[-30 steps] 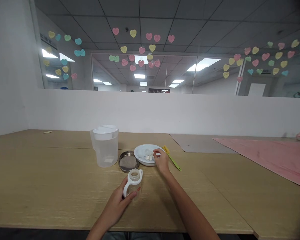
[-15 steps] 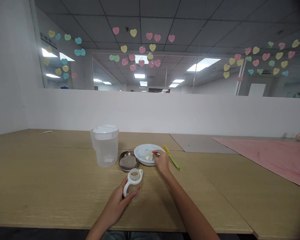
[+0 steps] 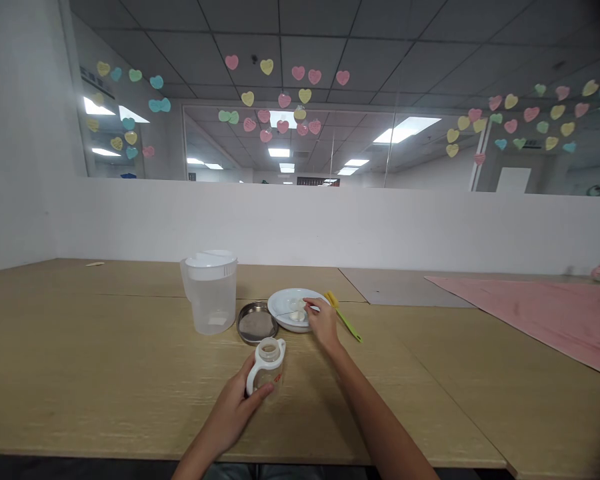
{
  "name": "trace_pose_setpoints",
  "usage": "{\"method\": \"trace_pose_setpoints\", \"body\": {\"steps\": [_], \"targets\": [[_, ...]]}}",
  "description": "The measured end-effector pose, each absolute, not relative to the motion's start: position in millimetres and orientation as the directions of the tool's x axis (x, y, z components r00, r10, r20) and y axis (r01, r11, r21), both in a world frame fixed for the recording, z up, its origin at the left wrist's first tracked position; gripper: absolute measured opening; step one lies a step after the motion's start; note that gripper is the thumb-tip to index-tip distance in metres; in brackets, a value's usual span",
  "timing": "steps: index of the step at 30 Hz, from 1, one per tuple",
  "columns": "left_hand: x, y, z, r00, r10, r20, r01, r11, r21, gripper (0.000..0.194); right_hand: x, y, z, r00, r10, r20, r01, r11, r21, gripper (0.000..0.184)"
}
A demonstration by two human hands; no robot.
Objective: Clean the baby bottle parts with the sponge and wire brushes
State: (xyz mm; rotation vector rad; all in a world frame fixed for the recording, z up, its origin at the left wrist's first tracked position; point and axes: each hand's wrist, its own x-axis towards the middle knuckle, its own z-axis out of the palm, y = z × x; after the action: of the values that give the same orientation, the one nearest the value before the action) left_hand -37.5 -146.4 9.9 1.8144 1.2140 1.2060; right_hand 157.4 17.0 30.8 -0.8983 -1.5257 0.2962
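Open-necked feeding bottle, lower centre of frame, clasped in left hand; likely light, smooth-walled, safest by its white handle. Right hand curled at white plate, centre; grasp there indiscernible.

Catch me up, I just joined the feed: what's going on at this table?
A person is working bare-handed at a wooden table. Their left hand grips a small clear bottle with a white handle. Their right hand appears to pinch a thin utensil over a white plate holding a whitish lump. Nearby are a plastic pitcher, a round metal tin and a yellow-green brush.
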Motion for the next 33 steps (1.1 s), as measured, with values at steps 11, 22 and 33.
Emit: {"method": "trace_pose_setpoints", "body": {"steps": [11, 22, 33], "targets": [[-37.4, -147.1, 10.9, 0.162, 0.922, 0.353, 0.345, -0.388, 0.855, 0.061, 157.2, 21.5, 30.5, 0.195, 0.721, 0.665, 0.232, 0.625, -0.745, 0.011], [-35.5, -148.1, 12.3, 0.147, 0.922, 0.358, 0.323, -0.387, 0.864, 0.061, 162.2, 15.5, 34.6, 0.18, 0.689, 0.702, 0.426, 0.588, -0.687, 0.011], [-37.7, -147.5, 10.0, 0.163, 0.925, 0.342, 0.336, -0.378, 0.863, 0.062, 164.3, 15.5, 37.0, 0.185, 0.643, 0.743, 0.551, 0.559, -0.62, 0.01]]}}
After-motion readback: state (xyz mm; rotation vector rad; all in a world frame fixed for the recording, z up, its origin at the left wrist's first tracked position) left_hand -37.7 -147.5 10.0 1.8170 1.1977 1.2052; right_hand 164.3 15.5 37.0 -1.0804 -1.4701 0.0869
